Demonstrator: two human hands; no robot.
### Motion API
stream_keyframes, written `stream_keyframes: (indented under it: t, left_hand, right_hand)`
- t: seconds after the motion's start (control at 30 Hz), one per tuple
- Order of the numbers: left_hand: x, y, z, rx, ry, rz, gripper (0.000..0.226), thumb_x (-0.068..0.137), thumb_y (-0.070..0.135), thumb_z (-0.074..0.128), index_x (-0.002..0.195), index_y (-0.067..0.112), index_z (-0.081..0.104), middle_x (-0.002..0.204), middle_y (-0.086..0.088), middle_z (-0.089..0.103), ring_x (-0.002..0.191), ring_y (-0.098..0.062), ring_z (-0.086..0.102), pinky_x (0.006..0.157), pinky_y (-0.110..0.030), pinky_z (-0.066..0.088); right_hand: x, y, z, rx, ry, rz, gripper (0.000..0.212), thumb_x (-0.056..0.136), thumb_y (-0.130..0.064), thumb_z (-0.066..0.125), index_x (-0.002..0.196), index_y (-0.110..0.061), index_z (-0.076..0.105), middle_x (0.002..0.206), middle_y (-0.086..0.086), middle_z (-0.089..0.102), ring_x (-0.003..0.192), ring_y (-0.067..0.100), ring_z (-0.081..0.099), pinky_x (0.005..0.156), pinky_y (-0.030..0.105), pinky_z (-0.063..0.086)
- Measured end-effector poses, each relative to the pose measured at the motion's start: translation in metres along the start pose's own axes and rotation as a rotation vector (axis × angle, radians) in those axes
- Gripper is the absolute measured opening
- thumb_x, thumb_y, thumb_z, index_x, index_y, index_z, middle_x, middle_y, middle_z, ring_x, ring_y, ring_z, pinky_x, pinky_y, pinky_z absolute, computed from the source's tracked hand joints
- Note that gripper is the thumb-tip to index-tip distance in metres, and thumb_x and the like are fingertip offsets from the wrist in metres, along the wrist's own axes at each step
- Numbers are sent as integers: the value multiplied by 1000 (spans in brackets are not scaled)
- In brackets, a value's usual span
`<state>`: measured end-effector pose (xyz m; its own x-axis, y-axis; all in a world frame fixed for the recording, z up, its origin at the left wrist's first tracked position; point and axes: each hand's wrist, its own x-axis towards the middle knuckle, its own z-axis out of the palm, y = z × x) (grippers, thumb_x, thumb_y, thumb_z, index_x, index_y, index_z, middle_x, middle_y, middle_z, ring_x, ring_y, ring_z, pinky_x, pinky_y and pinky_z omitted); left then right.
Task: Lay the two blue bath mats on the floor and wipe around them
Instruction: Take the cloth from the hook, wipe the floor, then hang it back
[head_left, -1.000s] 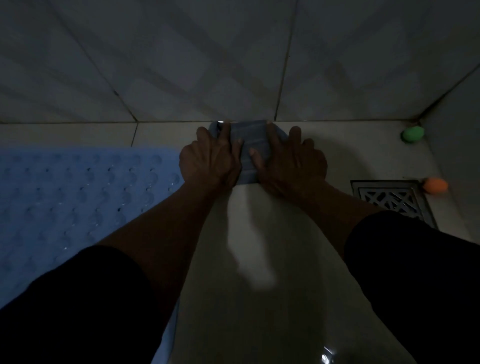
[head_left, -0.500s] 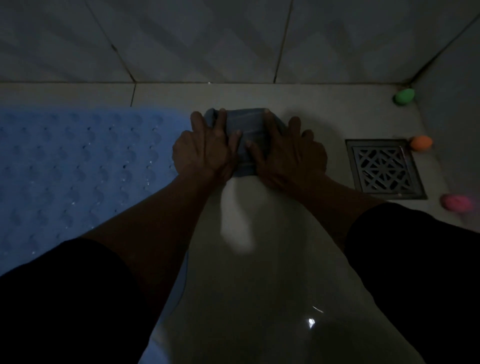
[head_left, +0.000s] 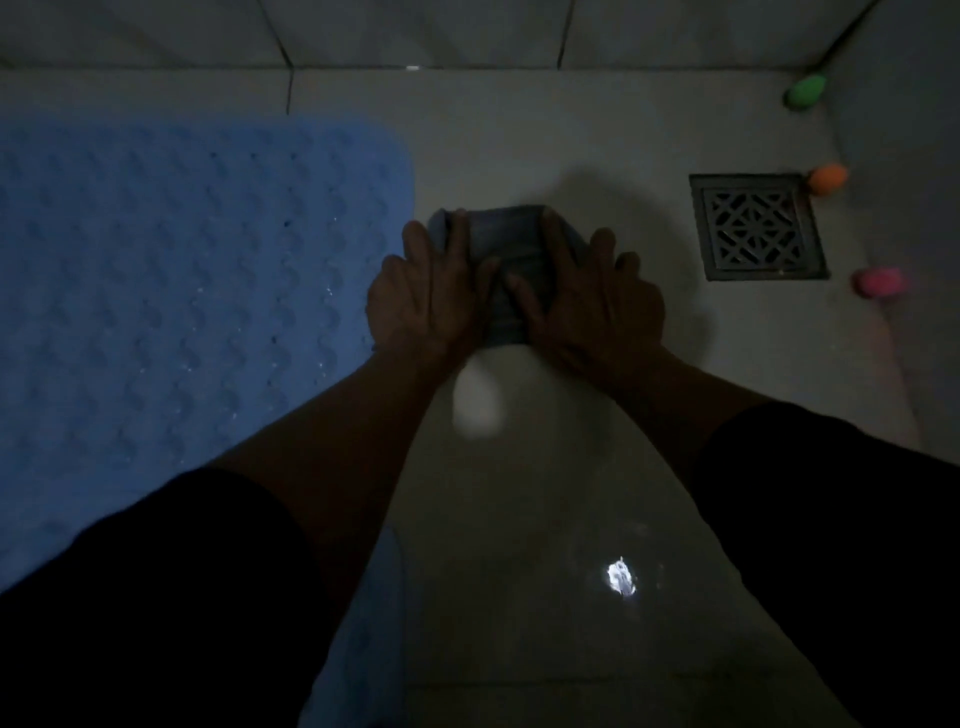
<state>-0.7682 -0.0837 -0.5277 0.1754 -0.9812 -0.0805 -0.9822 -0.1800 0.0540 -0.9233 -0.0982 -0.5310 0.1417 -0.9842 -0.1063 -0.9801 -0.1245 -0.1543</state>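
At the bottom of the frame two dark sleeves (head_left: 156, 597) fill the lower corners, with bare forearms reaching up toward the middle. Between them the pale glossy floor (head_left: 519, 623) carries a bright glint of reflected light at lower centre.

At mid-frame both hands lie flat on a folded grey-blue cloth (head_left: 506, 249). The left hand (head_left: 423, 296) has its fingers straight and spread, pressing down on the cloth's left side, fingertips near its far edge. The right hand (head_left: 597, 301) lies likewise on the right side, fingers straight, thumb angled in toward the other hand. Neither hand curls round the cloth. The cloth is a soft rectangular pad, and its long axis runs up and down the frame.

Just left of the left hand, the blue bath mat (head_left: 182, 291) lies flat across the left half of the frame. It looks rubbery, with rows of raised bumps and a rounded far corner; its right edge runs up and down the frame, close beside the cloth.

To the upper right, a square metal floor drain (head_left: 756, 226) with a lattice grate is set in the floor. Beyond it, along the right wall, lie a pink egg-shaped object (head_left: 880, 281), an orange one (head_left: 827, 178) and a green one (head_left: 806, 91) near the corner. Tiled wall (head_left: 415, 31) runs along the top.
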Motion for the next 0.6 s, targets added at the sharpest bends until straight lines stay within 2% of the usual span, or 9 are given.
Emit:
stream_keyframes:
  t: [0.17,0.27,0.33,0.47,0.6]
  left_hand:
    - [-24,7,-1,126,38,-6,70,99,62,28,156,24,19,144,-22,37,101,-41,59,78,-42,44]
    - [-49,11,1,155,37,-41,69,98,62,28,156,25,19,144,-20,38,97,-39,60,70,-39,37]
    - [-65,14,0,143,9,-61,68,98,62,27,156,27,18,142,-20,38,96,-39,60,68,-39,32]
    - [-99,17,0,119,-32,-98,67,99,63,25,156,30,15,139,-19,38,99,-40,59,69,-40,32]
    - [-139,19,0,128,-90,-133,69,98,65,25,157,34,8,141,-18,35,100,-39,58,68,-39,33]
  right_hand:
    - [-22,4,3,22,-23,5,80,91,-73,25,155,-31,4,147,16,28,121,41,40,86,46,40]
    - [-43,8,6,28,-4,-25,79,91,-72,25,155,-31,6,142,15,31,116,39,42,76,41,33]
    - [-57,9,7,42,-32,-26,78,91,-73,25,155,-33,4,142,14,31,117,37,40,74,40,29]
    - [-91,12,9,87,-77,-21,79,91,-73,25,154,-36,-3,143,13,29,119,36,38,78,40,34]
    - [-129,14,12,117,-81,-44,80,89,-75,27,153,-38,-3,138,12,29,113,33,39,72,38,30]
